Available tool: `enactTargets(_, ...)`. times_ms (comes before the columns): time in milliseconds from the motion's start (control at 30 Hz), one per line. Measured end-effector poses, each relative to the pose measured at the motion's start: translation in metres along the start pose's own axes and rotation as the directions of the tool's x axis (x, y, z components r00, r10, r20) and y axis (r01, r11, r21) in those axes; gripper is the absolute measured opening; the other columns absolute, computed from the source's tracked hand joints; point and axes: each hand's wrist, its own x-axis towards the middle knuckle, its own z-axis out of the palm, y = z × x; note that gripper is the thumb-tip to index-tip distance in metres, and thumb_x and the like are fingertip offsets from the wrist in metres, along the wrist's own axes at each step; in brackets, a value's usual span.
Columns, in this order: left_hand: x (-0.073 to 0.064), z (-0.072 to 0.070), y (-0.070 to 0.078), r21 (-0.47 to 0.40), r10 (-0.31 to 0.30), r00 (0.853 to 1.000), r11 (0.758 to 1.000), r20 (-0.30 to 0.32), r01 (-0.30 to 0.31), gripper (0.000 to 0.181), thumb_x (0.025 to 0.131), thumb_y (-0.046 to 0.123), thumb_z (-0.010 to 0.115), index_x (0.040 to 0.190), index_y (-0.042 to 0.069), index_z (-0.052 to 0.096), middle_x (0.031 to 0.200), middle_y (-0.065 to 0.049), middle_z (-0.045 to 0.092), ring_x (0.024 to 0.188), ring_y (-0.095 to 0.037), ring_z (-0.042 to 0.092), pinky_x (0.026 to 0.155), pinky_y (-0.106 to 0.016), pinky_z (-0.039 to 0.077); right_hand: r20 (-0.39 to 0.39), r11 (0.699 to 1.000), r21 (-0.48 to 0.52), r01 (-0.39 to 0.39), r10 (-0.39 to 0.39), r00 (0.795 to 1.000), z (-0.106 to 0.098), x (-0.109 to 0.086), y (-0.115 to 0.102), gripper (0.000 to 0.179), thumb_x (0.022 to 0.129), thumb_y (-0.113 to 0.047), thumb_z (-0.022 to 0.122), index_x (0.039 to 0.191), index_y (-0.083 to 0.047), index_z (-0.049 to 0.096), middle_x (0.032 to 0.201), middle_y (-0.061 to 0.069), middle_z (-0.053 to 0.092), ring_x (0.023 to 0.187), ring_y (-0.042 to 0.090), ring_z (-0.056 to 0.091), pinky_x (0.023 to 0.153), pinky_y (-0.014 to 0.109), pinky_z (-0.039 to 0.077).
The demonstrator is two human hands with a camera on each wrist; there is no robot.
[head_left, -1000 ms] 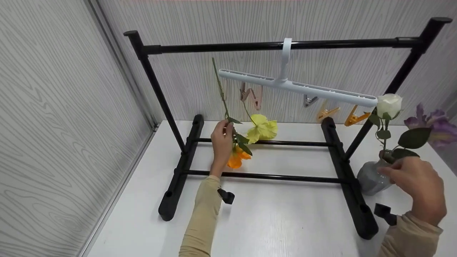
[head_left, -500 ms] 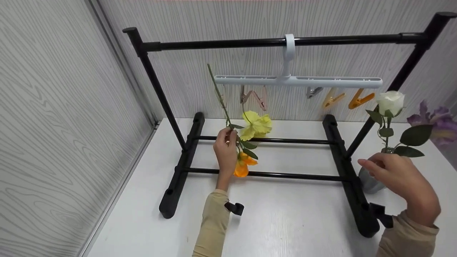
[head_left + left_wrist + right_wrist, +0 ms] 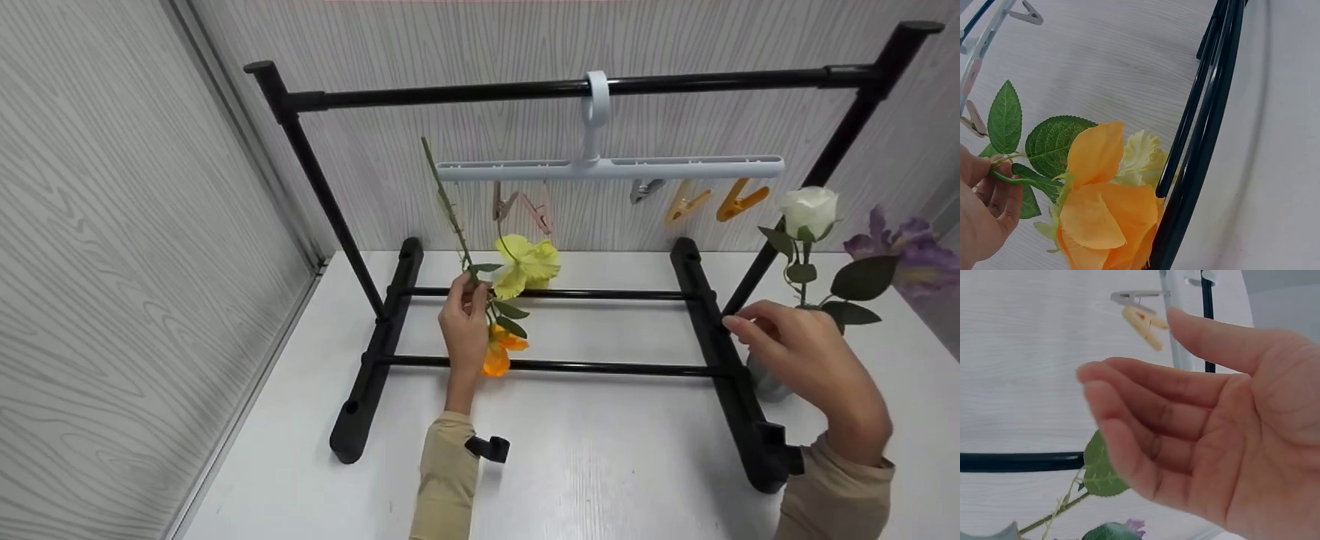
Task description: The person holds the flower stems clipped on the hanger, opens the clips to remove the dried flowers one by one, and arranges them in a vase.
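Note:
My left hand (image 3: 463, 330) pinches the green stem of an artificial orange rose (image 3: 1106, 214), whose bloom points down and whose bare stem end rises near the hanger's left tip. Beside it a yellow flower (image 3: 529, 262) hangs head down, its thin stem running up to a brownish-pink clip (image 3: 501, 202) on the pale blue hanger (image 3: 517, 171). My right hand (image 3: 814, 364) holds nothing, its fingers loosely bent in the right wrist view. It hovers in front of a grey vase (image 3: 765, 379) with a white rose (image 3: 808, 212) standing in it; the hand partly hides the vase.
The hanger hooks over the top bar of a black rack (image 3: 450, 94) standing on a white table (image 3: 585, 465). Further clips dangle from it: pink (image 3: 538, 215), grey (image 3: 645, 190), pale yellow (image 3: 686, 202) and orange (image 3: 741, 201). A purple flower (image 3: 911, 251) is at the far right.
The hanger has gone from tilted, right end low, to level. My right hand has moved left, off the vase's front. My left hand has come down slightly with the orange rose.

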Motion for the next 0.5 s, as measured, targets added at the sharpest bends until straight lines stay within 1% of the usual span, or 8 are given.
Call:
enactTargets(67,0.0,-0.002,0.0,-0.018,-0.013,1.0,1.0,0.008,0.013,0.019,0.094,-0.001,0.057,0.11,-0.01,0.059,0.093,-0.025,0.065,0.082,-0.041,0.06,0.072,-0.043,0.053,-0.048,0.999,0.005,0.033,-0.033,0.998,0.003,0.002,-0.004,0.021,0.095,-0.022,0.061,0.091,-0.004,0.07,0.061,-0.004,0.055,0.054,0.007,0.045,0.053,0.021,0.036)
enactTargets(133,0.0,-0.004,0.001,-0.029,-0.029,0.999,0.999,0.023,0.029,0.017,0.095,0.001,0.056,0.108,-0.01,0.06,0.091,-0.023,0.065,0.081,-0.041,0.061,0.071,-0.046,0.053,-0.092,0.998,0.014,0.06,-0.058,0.994,0.005,0.004,-0.008,0.018,0.094,-0.02,0.063,0.09,-0.004,0.07,0.064,-0.003,0.059,0.056,0.005,0.048,0.054,0.017,0.037)
enactTargets(233,-0.001,-0.005,0.002,-0.054,-0.056,0.998,0.997,0.035,0.057,0.015,0.096,0.002,0.054,0.102,-0.01,0.06,0.087,-0.019,0.066,0.08,-0.041,0.061,0.07,-0.049,0.052,-0.145,0.995,0.044,0.093,-0.086,0.986,0.009,0.007,-0.015,0.013,0.092,-0.016,0.065,0.09,-0.004,0.071,0.071,0.001,0.066,0.062,0.001,0.055,0.058,0.009,0.039)
enactTargets(300,-0.002,-0.006,0.004,-0.064,-0.072,0.997,0.995,0.038,0.074,0.016,0.097,0.004,0.054,0.1,-0.011,0.06,0.085,-0.018,0.066,0.079,-0.04,0.061,0.07,-0.049,0.051,-0.175,0.991,0.069,0.114,-0.1,0.979,0.014,0.01,-0.021,0.011,0.092,-0.014,0.066,0.091,-0.004,0.071,0.076,0.002,0.069,0.067,-0.001,0.058,0.062,0.007,0.041)
enactTargets(400,-0.003,-0.008,0.005,-0.075,-0.085,0.996,0.993,0.041,0.088,0.019,0.098,0.005,0.053,0.098,-0.013,0.06,0.084,-0.021,0.065,0.08,-0.041,0.061,0.071,-0.048,0.051,-0.208,0.979,0.143,0.148,-0.116,0.971,0.024,0.016,-0.031,0.007,0.091,-0.009,0.065,0.092,-0.005,0.071,0.078,0.0,0.069,0.069,-0.001,0.059,0.063,0.007,0.041)
enactTargets(500,-0.003,-0.008,0.007,-0.083,-0.088,0.995,0.992,0.046,0.092,0.021,0.098,0.006,0.053,0.098,-0.014,0.059,0.086,-0.025,0.065,0.08,-0.04,0.06,0.072,-0.045,0.05,-0.225,0.944,0.263,0.198,-0.14,0.964,0.036,0.026,-0.044,0.008,0.091,-0.004,0.063,0.096,-0.004,0.07,0.082,0.0,0.069,0.074,0.001,0.062,0.066,0.01,0.044)
